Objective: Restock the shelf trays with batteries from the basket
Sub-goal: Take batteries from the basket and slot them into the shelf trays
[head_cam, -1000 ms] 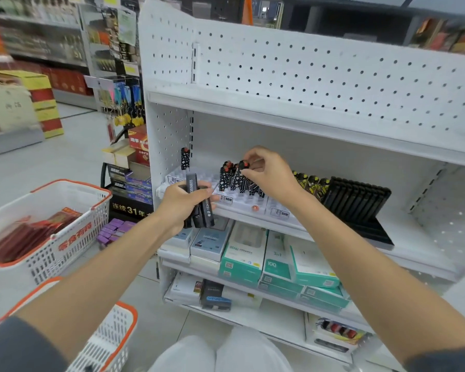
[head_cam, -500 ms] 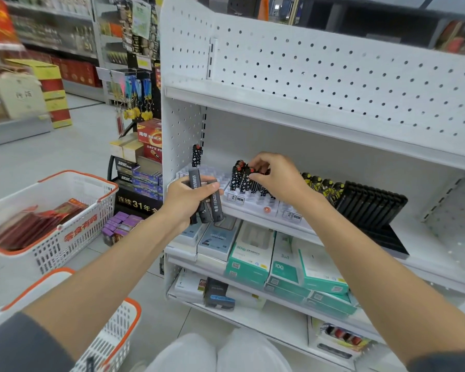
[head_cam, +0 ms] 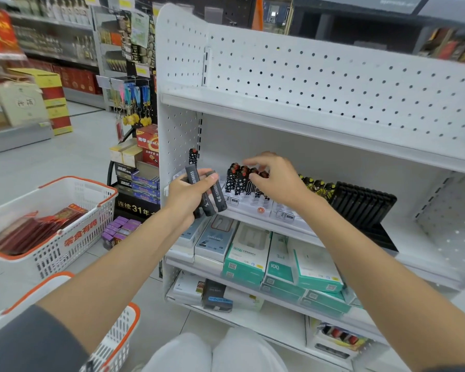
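My left hand (head_cam: 184, 194) grips a bundle of dark stick-shaped batteries (head_cam: 218, 194) with white digits printed on them, held in front of the middle shelf's left end. My right hand (head_cam: 275, 178) hovers with loosely spread fingers over a cluster of red-tipped patterned batteries (head_cam: 238, 179) standing in a white shelf tray (head_cam: 253, 206); it holds nothing. One more patterned battery (head_cam: 193, 156) stands alone at the tray's far left. A white basket with an orange rim (head_cam: 118, 334) sits at the lower left by my knees.
Yellow-patterned sticks (head_cam: 316, 185) and a black slotted rack (head_cam: 363, 204) fill the shelf to the right. Teal boxes (head_cam: 279, 267) line the shelf below. A second basket (head_cam: 51, 224) with red packs stands on the floor at left. The top shelf (head_cam: 306, 122) overhangs.
My right hand has let go of the red-tipped battery it was setting into the tray and lifted slightly with fingers spread. The left hand keeps its bundle, and the camera has swung left.
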Demonstrator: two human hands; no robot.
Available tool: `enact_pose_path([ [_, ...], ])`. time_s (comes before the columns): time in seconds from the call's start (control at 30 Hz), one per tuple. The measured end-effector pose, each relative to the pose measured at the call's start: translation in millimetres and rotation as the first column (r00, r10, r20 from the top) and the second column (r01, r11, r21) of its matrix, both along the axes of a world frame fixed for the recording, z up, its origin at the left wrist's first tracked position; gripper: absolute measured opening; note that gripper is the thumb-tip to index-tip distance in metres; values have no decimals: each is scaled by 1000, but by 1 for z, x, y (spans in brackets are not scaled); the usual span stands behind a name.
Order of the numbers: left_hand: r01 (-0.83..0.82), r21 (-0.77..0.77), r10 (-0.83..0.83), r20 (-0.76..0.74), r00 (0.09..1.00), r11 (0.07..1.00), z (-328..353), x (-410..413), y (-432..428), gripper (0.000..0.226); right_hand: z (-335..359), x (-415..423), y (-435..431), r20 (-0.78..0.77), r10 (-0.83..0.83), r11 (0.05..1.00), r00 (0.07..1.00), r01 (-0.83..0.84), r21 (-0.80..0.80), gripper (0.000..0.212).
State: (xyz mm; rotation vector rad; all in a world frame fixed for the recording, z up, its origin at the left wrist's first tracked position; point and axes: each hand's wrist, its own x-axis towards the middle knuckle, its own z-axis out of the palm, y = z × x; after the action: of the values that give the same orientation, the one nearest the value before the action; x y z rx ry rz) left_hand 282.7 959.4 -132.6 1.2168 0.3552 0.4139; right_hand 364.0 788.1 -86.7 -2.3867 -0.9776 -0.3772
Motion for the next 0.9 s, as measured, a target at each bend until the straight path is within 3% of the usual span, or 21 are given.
enact_pose_path([
  [0.13,12,-100,-8,34,999,995,13,6,-23,10,0,-20,-19,-262,90,984,961,-45,175,31],
  [0.27,59,-98,-56,39,998,993,22,12,-58,18,-1,-34,-46,-456,161,946,875,-6,323,34],
  [0.47,116,85,-119,34,992,990,20,21,-110,15,-4,-35,-107,-381,-12,882,924,190,431,18],
  [0.6,221,167,-222,-14,975,961,15,23,-148,13,-4,-40,-148,-431,48,809,901,218,546,28],
  [0.7,301,154,-298,-42,954,941,14,25,-175,16,-6,-43,-173,-424,52,777,904,231,586,34],
  [0.8,404,115,-399,-59,915,908,15,24,-198,19,-3,-41,-201,-407,3,712,913,284,642,22],
  [0.9,445,116,-438,-83,895,888,15,27,-212,22,1,-32,-232,-345,-198,702,918,378,603,23],
])
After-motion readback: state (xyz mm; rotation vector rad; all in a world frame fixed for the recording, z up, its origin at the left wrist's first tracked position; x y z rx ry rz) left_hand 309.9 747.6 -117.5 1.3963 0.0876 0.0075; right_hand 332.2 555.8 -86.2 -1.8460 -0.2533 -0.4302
